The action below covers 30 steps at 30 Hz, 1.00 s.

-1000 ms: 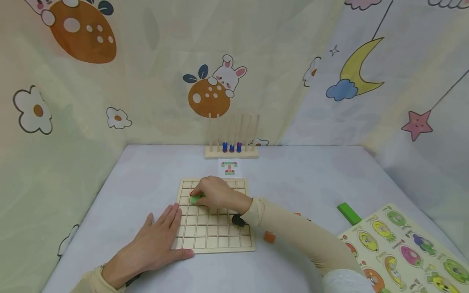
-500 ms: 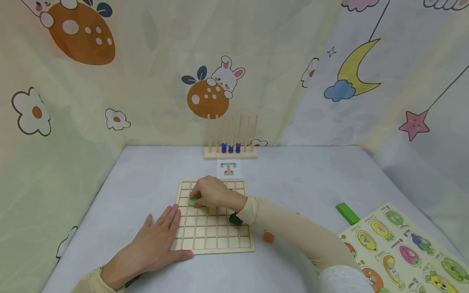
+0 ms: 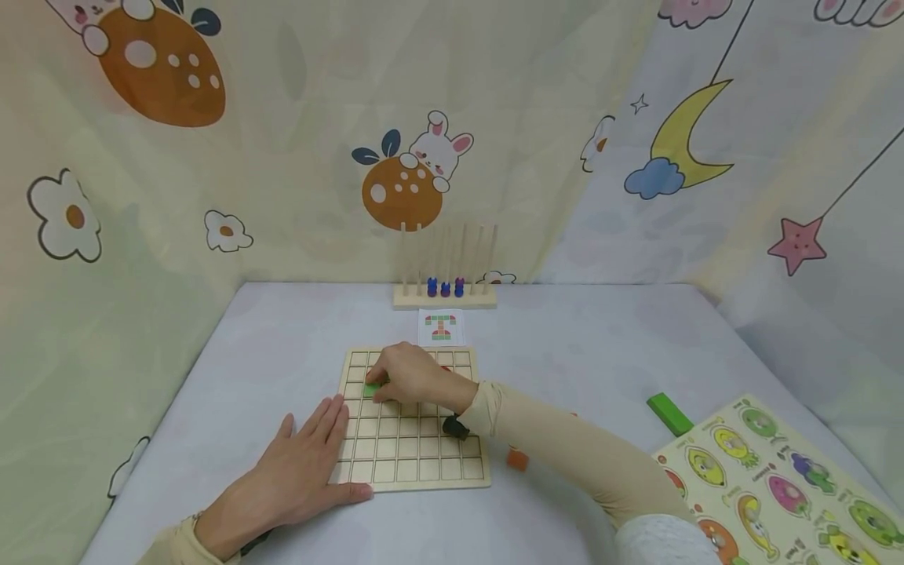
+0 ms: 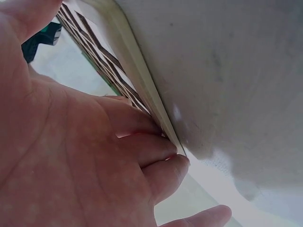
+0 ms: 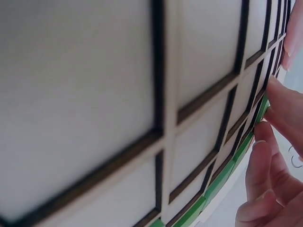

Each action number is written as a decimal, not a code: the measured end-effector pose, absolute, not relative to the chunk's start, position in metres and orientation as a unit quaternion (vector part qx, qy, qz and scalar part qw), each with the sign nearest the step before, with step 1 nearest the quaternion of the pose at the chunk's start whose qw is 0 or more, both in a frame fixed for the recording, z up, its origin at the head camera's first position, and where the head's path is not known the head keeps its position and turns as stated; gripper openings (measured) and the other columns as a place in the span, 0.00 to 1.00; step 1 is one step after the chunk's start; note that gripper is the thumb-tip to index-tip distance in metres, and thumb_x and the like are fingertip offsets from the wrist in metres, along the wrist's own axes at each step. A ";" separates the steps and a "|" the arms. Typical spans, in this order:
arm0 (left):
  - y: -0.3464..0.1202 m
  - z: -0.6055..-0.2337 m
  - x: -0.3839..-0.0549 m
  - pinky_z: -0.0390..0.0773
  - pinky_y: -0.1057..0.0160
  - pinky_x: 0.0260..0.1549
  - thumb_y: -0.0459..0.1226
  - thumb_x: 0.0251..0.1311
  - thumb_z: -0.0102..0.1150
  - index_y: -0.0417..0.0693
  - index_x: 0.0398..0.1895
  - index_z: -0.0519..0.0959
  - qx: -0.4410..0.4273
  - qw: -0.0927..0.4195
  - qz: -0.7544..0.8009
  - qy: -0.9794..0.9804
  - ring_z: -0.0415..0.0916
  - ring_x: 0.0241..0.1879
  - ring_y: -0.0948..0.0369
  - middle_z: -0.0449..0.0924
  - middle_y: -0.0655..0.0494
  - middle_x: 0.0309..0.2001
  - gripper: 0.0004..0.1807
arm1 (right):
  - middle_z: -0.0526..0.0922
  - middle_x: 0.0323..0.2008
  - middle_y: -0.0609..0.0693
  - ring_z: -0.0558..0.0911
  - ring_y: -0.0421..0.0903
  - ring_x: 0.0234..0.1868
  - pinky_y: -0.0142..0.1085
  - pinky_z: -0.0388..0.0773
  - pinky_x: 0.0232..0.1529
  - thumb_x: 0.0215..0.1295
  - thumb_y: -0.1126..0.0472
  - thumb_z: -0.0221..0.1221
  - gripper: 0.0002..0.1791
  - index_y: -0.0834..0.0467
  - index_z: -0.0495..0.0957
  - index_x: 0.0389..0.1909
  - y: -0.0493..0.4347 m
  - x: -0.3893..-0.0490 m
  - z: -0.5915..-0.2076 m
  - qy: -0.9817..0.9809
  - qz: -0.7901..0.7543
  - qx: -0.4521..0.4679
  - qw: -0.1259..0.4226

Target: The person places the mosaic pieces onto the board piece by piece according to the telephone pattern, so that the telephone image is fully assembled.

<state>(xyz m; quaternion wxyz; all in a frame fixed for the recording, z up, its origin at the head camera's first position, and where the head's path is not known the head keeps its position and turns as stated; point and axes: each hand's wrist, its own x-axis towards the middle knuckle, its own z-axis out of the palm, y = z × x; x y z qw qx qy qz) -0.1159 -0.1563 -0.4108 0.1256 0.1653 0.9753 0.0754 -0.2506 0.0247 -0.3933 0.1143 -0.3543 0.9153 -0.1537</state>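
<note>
My right hand [image 3: 413,377] reaches over the upper left of a wooden grid board [image 3: 408,469]. Its thumb and fingertips pinch a small green block [image 3: 371,389] set at a cell there. In the right wrist view, more green blocks [image 5: 220,182] run in a row along the board, partly behind the fingers. A bit of a red block [image 3: 446,369] shows beyond the right wrist. My left hand [image 3: 297,463] lies flat at the board's left side, fingers straight and touching its edge; the left wrist view shows the fingertips against that edge.
A pattern card [image 3: 441,327] lies behind the board, with a pegged bead stand [image 3: 445,298] beyond it. Right of the board are an orange block [image 3: 518,458], partly near the sleeve, a long green block [image 3: 669,413] and a fruit puzzle board [image 3: 770,471].
My right hand has shifted slightly left and toward me with the green block, then stayed nearly still. The left hand keeps its place at the board's edge.
</note>
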 end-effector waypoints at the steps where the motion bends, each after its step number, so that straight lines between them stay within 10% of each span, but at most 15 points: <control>1: -0.156 -0.411 -0.116 0.52 0.21 0.67 0.79 0.52 0.50 0.32 0.79 0.55 0.165 0.126 0.075 0.975 0.48 0.82 0.41 0.47 0.37 0.82 0.69 | 0.90 0.50 0.42 0.88 0.37 0.49 0.28 0.81 0.48 0.61 0.54 0.73 0.18 0.49 0.88 0.52 0.025 -0.250 -0.393 0.915 -0.155 -0.354 0.116; 14: -0.155 -0.412 -0.118 0.51 0.21 0.67 0.79 0.51 0.52 0.33 0.79 0.55 0.155 0.134 0.076 0.976 0.48 0.82 0.42 0.46 0.38 0.83 0.69 | 0.89 0.42 0.50 0.78 0.42 0.30 0.30 0.68 0.29 0.65 0.57 0.70 0.15 0.54 0.88 0.52 0.079 -0.235 -0.372 0.912 -0.205 -0.351 0.054; 30: -0.155 -0.413 -0.118 0.49 0.21 0.67 0.79 0.51 0.53 0.32 0.80 0.53 0.157 0.134 0.074 0.976 0.47 0.82 0.41 0.46 0.37 0.83 0.69 | 0.89 0.41 0.48 0.78 0.42 0.35 0.31 0.73 0.33 0.62 0.59 0.71 0.15 0.56 0.89 0.50 0.215 -0.198 -0.381 0.948 -0.232 -0.215 0.022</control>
